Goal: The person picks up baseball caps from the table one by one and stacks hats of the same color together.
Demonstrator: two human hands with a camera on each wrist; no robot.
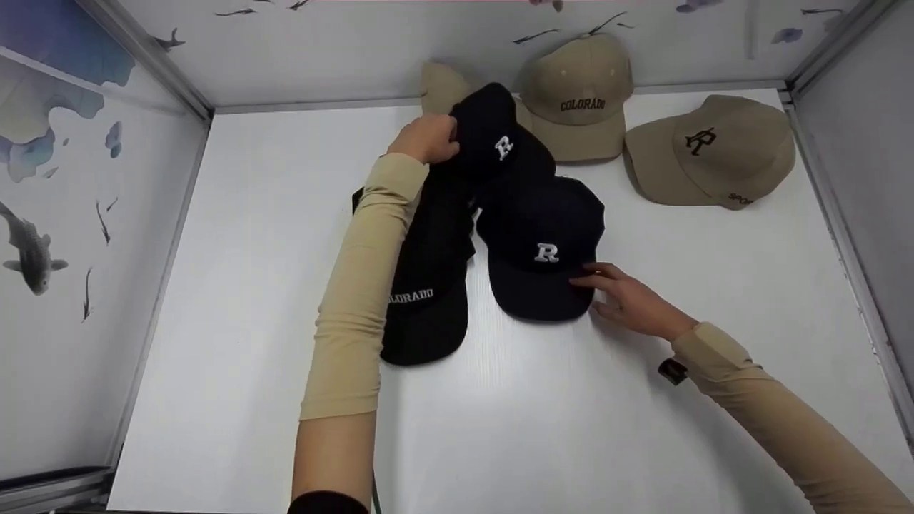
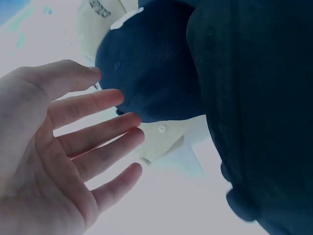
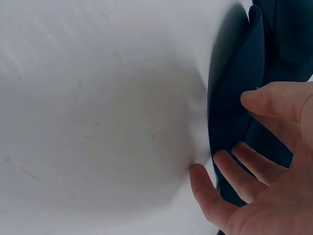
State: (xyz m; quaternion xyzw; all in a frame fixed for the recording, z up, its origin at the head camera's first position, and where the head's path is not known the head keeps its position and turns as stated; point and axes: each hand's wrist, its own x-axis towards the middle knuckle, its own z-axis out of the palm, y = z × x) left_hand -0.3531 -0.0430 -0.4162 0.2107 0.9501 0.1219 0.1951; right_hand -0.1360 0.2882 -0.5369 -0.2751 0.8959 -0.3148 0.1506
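Observation:
At the back, my left hand [image 1: 426, 139] is beside a navy cap with a white R [image 1: 485, 135]. Its fingers are spread and fairly straight in the left wrist view, tips right at the navy crown [image 2: 151, 63]. My right hand [image 1: 632, 303] touches the brim of a second navy R cap [image 1: 546, 221] in front, its fingers loosely bent along the brim's right edge. In the right wrist view the thumb lies over that brim [image 3: 230, 107] and one fingertip is at the table. A black Colorado cap [image 1: 428, 321] is partly hidden behind my left forearm.
A tan Colorado cap [image 1: 578, 93] leans at the back wall, with a tan R cap [image 1: 714, 153] to its right. Another tan cap [image 1: 441, 86] shows behind the back navy one. Walls with painted fish surround the white table [image 1: 250, 285] at the back and sides.

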